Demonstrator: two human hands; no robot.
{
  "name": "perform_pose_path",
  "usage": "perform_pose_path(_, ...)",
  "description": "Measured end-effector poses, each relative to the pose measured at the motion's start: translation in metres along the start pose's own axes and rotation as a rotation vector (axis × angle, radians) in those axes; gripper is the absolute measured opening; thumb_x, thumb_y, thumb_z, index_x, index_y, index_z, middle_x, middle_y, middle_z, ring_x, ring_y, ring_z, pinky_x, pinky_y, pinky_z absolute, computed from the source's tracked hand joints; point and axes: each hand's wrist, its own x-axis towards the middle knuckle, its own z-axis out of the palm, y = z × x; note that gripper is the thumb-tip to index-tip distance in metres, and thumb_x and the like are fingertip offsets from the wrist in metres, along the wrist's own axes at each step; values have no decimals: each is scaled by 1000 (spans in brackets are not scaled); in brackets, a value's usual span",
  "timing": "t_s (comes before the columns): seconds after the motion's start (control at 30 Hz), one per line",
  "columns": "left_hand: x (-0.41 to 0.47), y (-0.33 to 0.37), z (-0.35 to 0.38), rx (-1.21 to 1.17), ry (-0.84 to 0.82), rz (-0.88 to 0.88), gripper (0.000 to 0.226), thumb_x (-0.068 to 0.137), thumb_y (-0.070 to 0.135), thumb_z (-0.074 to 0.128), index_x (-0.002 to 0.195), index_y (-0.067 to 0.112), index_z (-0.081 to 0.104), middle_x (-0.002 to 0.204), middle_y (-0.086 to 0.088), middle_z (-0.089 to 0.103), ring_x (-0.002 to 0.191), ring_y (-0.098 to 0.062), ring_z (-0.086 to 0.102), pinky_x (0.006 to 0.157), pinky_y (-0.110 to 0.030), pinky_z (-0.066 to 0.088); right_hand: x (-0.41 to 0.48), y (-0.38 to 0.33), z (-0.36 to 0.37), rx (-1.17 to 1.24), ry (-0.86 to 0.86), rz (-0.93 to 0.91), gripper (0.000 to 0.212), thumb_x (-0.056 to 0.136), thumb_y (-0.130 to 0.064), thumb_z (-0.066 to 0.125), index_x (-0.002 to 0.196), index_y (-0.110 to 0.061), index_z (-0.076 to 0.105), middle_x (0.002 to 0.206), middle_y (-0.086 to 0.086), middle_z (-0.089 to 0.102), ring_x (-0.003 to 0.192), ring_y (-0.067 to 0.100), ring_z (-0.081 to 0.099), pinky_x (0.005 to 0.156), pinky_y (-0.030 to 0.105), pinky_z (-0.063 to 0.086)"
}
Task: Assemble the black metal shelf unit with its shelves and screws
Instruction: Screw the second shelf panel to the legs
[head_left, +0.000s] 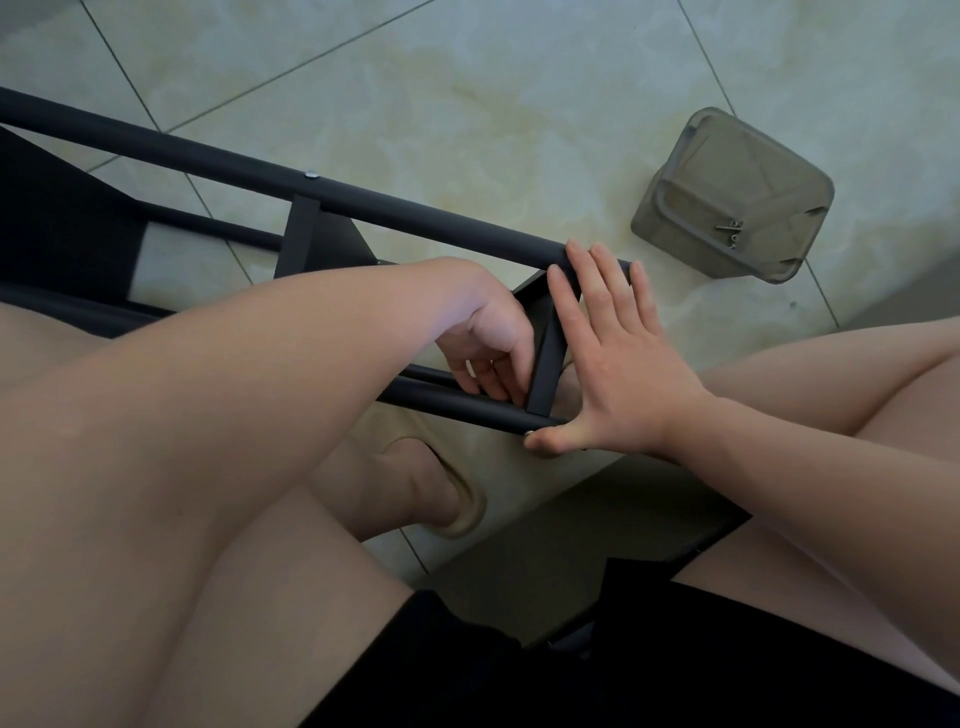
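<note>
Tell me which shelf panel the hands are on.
The end shelf panel: the right hand lies flat over it, the left hand curls at its lower corner. The other panel, by the silver screw head, is untouched.

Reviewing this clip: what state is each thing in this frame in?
Shelf frame: laid down, partly assembled.
Upper screw: seated in its tube.
Left hand: fingers curled at the shelf joint.
Right hand: spread flat across the frame, thumb on lower screw.
Tub: open, loose screws inside.

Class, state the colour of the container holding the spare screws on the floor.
Translucent grey-green container, seen in the head view.
</note>
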Motion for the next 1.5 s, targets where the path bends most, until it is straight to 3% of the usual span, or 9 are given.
perform_pose_path(0.2, 6, -2, 0, -14, 25, 6, 10, 91, 15, 68, 101, 13, 70, 76, 3, 71, 76, -12, 60, 80, -28, 49, 0, 0, 0, -1, 7, 0, 146, 60, -98, 44, 161, -2, 0, 167, 22, -8, 155, 38, -12, 125, 55, -7)
perform_pose_path(0.47, 1, -2, 0, 5, 21, -10, 13, 93, 20, 64, 103, 16, 71, 86, 5, 71, 84, -13, 61, 88, -33, 47, 0, 0, 0, 4, 10, 1, 145, 60, -97, 44, 161, -2, 1, 167, 22, -7, 155, 38, -11, 125, 55, -6)
perform_pose_path(0.7, 5, -1, 0, -1, 3, -5, 9, 92, 12, 64, 99, 13, 70, 76, 3, 70, 75, -11, 59, 78, -26, 48, 0, 0, 0, 1, 3, 1, 145, 60, -98, 43, 161, -3, 0, 167, 22, -8, 155, 38, -13, 125, 53, -9)
perform_pose_path(0.8, 2, -1, 0, -18, -20, 8, 11, 91, 8, 63, 98, 12, 71, 82, 1, 69, 81, -13, 60, 83, -30, 48, 1, 0, 0, 1, 5, -1, 145, 60, -98, 44, 161, -3, 0, 167, 22, -8, 155, 37, -13, 125, 54, -8)
perform_pose_path(0.97, 0, -2, -2, -12, 3, 2, 11, 91, 21, 67, 100, 17, 73, 86, 5, 72, 84, -14, 61, 86, -32, 48, 0, 0, 0, 14, 15, 1, 145, 60, -97, 46, 161, -3, 0, 168, 21, -7, 156, 37, -11, 125, 53, -9)
perform_pose_path(1.13, 7, -1, -3, 17, 20, -9, 14, 92, 14, 67, 106, 13, 70, 80, 5, 72, 77, -11, 61, 79, -26, 48, 1, 1, 2, 18, 27, -3, 146, 59, -96, 47, 161, -1, 3, 168, 22, -6, 156, 38, -10, 125, 55, -7)
perform_pose_path(1.27, 5, 1, -3, 4, 1, -6, 18, 91, 8, 64, 108, 10, 70, 83, 1, 70, 80, -13, 61, 82, -28, 49, 1, 1, 3, 16, 31, -4, 146, 59, -97, 47, 161, -2, 3, 167, 22, -6, 156, 37, -11, 125, 54, -9)
perform_pose_path(1.4, 1, 0, -2, -12, -4, -28, 12, 93, 19, 65, 102, 17, 72, 82, 6, 73, 83, -13, 61, 88, -31, 48, 1, 1, 2, 17, 19, -5, 146, 60, -97, 47, 161, -2, 3, 168, 21, -7, 155, 37, -12, 125, 55, -8)
perform_pose_path(1.5, 4, -1, -3, -2, 24, -30, 11, 93, 20, 66, 103, 17, 71, 80, 6, 73, 80, -12, 61, 83, -28, 49, 1, 1, 2, 23, 26, -5, 145, 60, -97, 47, 161, -3, 3, 168, 21, -7, 156, 37, -12, 125, 53, -9)
